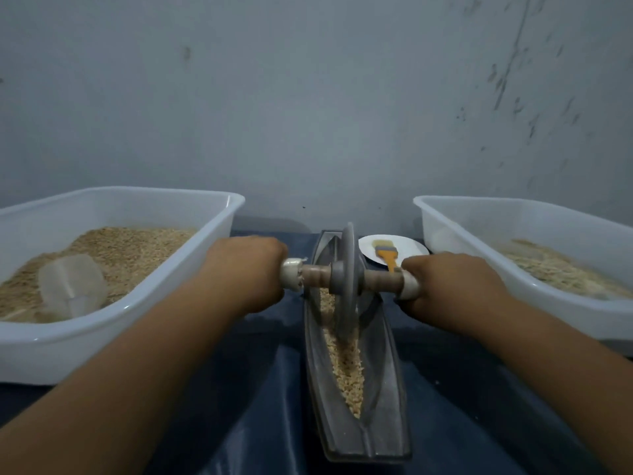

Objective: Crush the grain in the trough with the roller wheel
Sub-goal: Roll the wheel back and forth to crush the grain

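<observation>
A long grey boat-shaped trough (pixel 387 399) runs away from me down the middle of the dark blue table. Pale crushed grain (pixel 347 368) lies along its groove. The grey roller wheel (pixel 347 269) stands upright on edge in the far half of the trough, on the grain. A wooden axle passes through the wheel, with a white-wrapped grip at each end. My left hand (pixel 246 269) grips the left end of the axle. My right hand (pixel 448 282) grips the right end.
A white tub (pixel 113 323) on the left holds grain and a clear plastic scoop (pixel 72 286). A second white tub (pixel 513 279) with grain stands on the right. Behind the trough, a white plate (pixel 407 248) carries an orange-handled brush (pixel 387 255). A grey wall rises close behind.
</observation>
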{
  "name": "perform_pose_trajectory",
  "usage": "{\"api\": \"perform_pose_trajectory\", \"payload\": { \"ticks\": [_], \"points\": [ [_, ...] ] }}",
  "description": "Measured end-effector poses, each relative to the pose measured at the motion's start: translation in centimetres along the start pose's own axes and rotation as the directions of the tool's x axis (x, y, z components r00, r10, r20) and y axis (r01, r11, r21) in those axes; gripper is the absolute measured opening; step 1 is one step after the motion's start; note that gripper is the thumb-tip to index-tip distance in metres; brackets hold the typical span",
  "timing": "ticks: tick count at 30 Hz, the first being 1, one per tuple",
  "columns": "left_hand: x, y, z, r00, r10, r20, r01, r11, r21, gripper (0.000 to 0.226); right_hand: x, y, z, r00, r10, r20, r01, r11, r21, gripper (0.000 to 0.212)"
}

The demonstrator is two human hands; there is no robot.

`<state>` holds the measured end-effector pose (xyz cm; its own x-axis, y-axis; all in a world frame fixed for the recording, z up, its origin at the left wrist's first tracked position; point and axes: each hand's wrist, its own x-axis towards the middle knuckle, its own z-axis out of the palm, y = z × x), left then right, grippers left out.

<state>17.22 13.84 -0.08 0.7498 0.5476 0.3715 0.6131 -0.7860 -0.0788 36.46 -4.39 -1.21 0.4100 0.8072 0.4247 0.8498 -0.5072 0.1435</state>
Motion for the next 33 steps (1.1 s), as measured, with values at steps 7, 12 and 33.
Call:
{"api": "perform_pose_trajectory", "payload": {
  "ticks": [7, 12, 33],
  "points": [
    [-6.1, 0.5, -4.3, 0.994, 0.088, 0.071, -0.094, 0.992, 0.086, 0.027, -5.1, -0.9, -6.1, 0.953, -0.054, 0.299, 0.026, 0.995, 0.099, 0.017],
    [-7.0, 0.7, -5.4, 0.996, 0.091, 0.01, -0.092, 0.985, 0.144, 0.029, -5.6, -0.9, -8.2, 0.88, -0.048, 0.472, -0.027, 0.988, 0.15, 0.019],
    [2.1, -0.3, -0.2, 0.978, -0.006, 0.211, 0.009, 1.0, -0.015, 0.022, 3.5, 0.2, -0.4, 0.971, 0.025, 0.238, -0.029, 0.999, 0.014, 0.012]
  ]
}}
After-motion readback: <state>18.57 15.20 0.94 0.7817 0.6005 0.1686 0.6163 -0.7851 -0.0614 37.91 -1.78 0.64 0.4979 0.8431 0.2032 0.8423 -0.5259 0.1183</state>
